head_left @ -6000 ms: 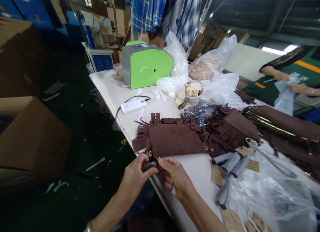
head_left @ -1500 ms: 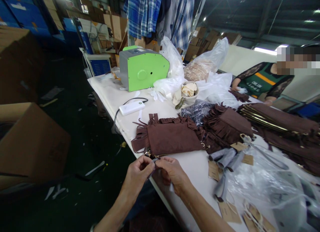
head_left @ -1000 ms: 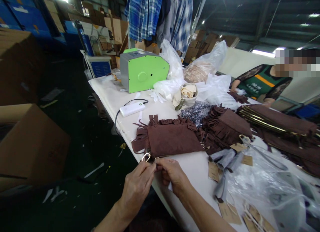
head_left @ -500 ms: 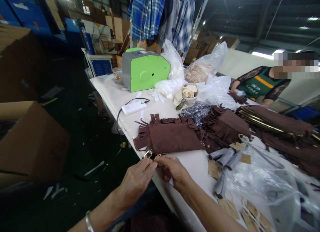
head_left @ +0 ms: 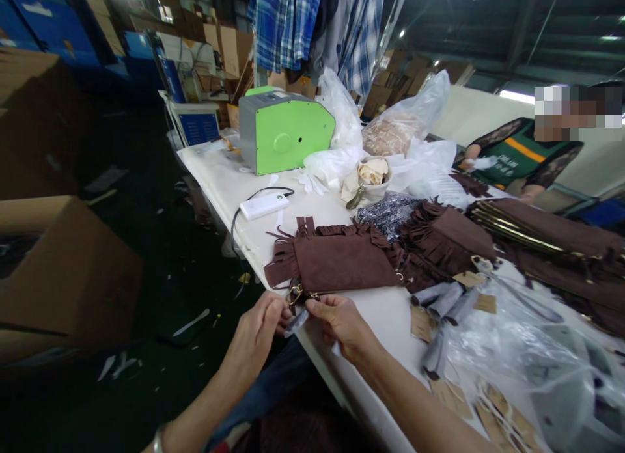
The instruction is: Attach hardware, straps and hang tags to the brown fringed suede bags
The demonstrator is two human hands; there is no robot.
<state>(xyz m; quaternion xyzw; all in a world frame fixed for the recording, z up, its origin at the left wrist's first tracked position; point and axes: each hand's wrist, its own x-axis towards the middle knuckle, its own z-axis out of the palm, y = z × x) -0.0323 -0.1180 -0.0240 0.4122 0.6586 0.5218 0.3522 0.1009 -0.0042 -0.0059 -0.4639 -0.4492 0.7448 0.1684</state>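
A brown fringed bag lies flat on the white table, its gold-coloured clasp hanging at the near left corner. Just below that clasp, my left hand is closed on a greyish, plastic-looking strip, which runs between my hands. My right hand pinches at the bag's near edge beside small gold hardware; its fingertips hide what they grip. A bit of white material shows under the right palm.
Grey wrapped straps with paper tags and clear plastic lie right. More brown fringed bags are beyond. A green-grey machine, a white box with cable and a bowl stand farther back. A co-worker works at right.
My hands have moved apart, the left one slightly leftward, so the greyish strip between them now shows. The clasp is more fully visible. The view has shifted slightly.
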